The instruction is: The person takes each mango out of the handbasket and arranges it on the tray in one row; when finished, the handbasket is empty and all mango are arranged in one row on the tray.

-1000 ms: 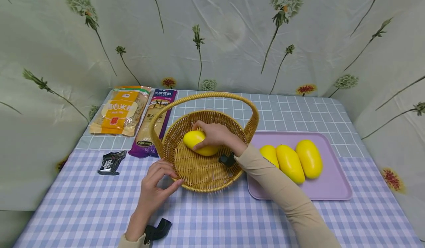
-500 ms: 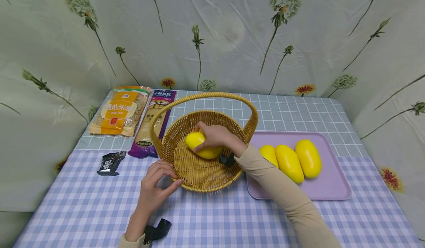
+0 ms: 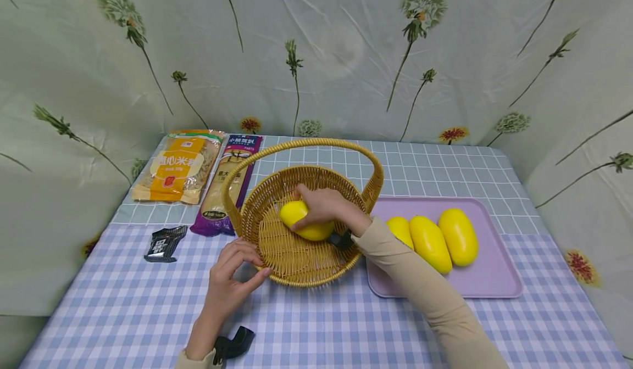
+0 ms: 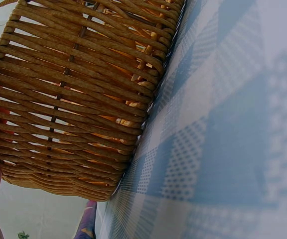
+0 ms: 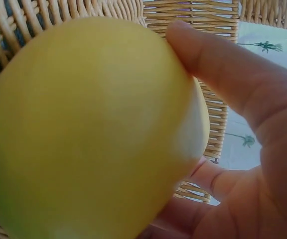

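Observation:
My right hand [image 3: 323, 204] holds a yellow mango [image 3: 294, 213] inside a round wicker basket [image 3: 296, 260] with a tall arched handle. Thumb and fingers lie around the mango, which fills most of the right wrist view; its underside is hidden. At the basket's near left rim, my left hand [image 3: 229, 278] grips the edge between thumb and fingers. The left wrist view shows the woven wall [image 4: 73, 109] from outside, low over the cloth, with fingertips at its rim.
To the right, a lilac tray [image 3: 494, 278] bears three more mangoes [image 3: 431, 244], one partly behind the right sleeve. Left of the basket lie a pasta packet [image 3: 229, 182], a rice noodle bag [image 3: 178, 166] and a small black packet [image 3: 165, 244]. A floral curtain hangs behind the table.
Within the basket, my right hand has shifted the mango slightly to the right and toward the near side. My left hand stays at the rim.

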Tool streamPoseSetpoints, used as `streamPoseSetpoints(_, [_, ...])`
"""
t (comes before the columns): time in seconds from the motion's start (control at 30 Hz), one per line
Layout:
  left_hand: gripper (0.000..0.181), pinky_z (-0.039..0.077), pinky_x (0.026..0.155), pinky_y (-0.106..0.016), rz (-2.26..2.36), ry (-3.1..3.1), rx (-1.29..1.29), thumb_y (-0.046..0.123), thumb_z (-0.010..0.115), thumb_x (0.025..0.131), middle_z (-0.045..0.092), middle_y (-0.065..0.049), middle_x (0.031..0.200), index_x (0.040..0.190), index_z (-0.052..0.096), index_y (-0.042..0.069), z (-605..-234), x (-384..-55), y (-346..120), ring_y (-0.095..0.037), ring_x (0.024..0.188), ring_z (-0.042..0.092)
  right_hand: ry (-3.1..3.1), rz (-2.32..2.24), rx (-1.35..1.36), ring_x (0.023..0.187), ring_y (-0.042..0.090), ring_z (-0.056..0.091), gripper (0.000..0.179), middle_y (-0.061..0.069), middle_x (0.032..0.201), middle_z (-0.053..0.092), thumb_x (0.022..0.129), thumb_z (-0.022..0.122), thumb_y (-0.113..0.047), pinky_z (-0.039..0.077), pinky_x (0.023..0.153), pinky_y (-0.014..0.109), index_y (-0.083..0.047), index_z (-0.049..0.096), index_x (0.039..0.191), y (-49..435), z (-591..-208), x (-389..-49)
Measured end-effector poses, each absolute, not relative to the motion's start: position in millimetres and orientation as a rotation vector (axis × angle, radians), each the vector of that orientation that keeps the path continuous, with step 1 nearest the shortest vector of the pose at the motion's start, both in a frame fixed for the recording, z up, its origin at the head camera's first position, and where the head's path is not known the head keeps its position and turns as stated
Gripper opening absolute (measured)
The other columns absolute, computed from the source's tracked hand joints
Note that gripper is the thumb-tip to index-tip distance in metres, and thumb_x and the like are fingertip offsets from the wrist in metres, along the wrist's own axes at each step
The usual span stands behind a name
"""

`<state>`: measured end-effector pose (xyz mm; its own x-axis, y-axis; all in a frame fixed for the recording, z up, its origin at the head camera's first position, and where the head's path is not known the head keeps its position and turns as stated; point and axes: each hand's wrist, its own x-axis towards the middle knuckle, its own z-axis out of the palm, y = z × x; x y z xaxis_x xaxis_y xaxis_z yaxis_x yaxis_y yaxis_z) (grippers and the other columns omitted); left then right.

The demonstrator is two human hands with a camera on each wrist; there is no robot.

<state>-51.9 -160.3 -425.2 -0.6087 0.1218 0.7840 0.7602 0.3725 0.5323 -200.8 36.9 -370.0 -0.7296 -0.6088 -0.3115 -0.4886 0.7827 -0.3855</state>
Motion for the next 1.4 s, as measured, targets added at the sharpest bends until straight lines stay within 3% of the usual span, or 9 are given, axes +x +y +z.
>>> streamPoseSetpoints(0.57, [0.029, 0.039, 0.101, -0.040, -1.240, -1.969, -0.763, 0.027, 0.072, 0.086, 0.060, -0.007, 0.085, 0.075, 0.060, 0.003, -426, -52, -160, -0.020, 0.087, 0.055, 2.593, -0.584, -0.819, 0.073, 0.018, 0.057, 0.064, 0.004, 0.092, 0.062, 0.073, 0.075, -0.054, 0.047, 0.061, 0.030, -0.024, 0.043, 0.121, 58, -356, -191])
streamPoseSetpoints(0.83, [0.028, 0.038, 0.101, -0.040, -1.258, -1.989, -0.757, 0.025, 0.072, 0.086, 0.060, -0.007, 0.085, 0.075, 0.060, 0.003, -424, -51, -160, -0.020, 0.086, 0.055, 2.626, -0.818, -0.812, 0.076, 0.017, 0.056, 0.063, -0.001, 0.092, 0.060, 0.072, 0.074, -0.058, 0.047, 0.063, 0.031, -0.029, 0.042, 0.118, 73, -345, -181])
streamPoseSetpoints(1.4, [0.028, 0.039, 0.101, -0.041, -1.262, -1.977, -0.762, 0.025, 0.073, 0.086, 0.060, -0.007, 0.085, 0.075, 0.060, 0.003, -425, -53, -161, -0.021, 0.086, 0.055, 2.692, -1.215, -0.894, 0.082, 0.014, 0.056, 0.064, -0.002, 0.100, 0.057, 0.074, 0.076, -0.052, 0.051, 0.066, 0.031, -0.027, 0.042, 0.122, 97, -340, -145])
